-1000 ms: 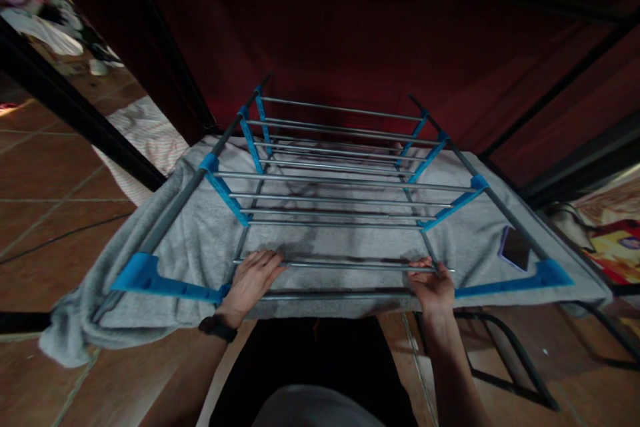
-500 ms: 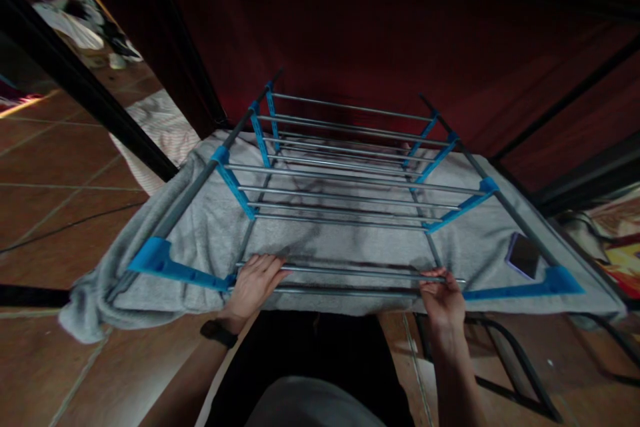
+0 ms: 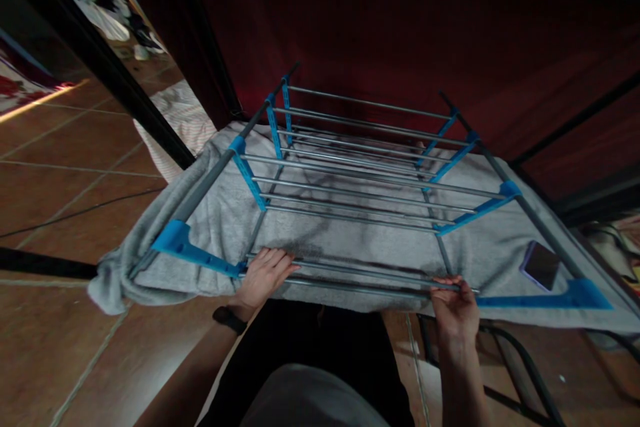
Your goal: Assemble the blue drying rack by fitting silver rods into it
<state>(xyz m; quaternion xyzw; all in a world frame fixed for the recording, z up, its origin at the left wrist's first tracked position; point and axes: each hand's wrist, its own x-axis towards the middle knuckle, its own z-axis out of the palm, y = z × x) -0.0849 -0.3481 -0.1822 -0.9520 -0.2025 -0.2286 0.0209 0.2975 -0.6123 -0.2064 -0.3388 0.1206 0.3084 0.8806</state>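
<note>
While the left hand point(image 3: 267, 275) lies palm down, its fingers curled over a loose-looking rod point(image 3: 360, 274) near one end, the right hand point(image 3: 455, 307) pinches that rod close to its other end, palm turned up. The rod runs just beyond the front bar point(image 3: 345, 289) of a drying rack point(image 3: 250, 181), almost parallel to it; whether the two touch, I cannot tell. Blue brackets join the rack's gray side tubes to its crossbars, and the whole frame rests on a gray blanket point(image 3: 325, 237). Near the right side tube, a phone point(image 3: 540, 265) lies on the blanket. A dark wristband point(image 3: 230, 319) circles the left wrist.
</note>
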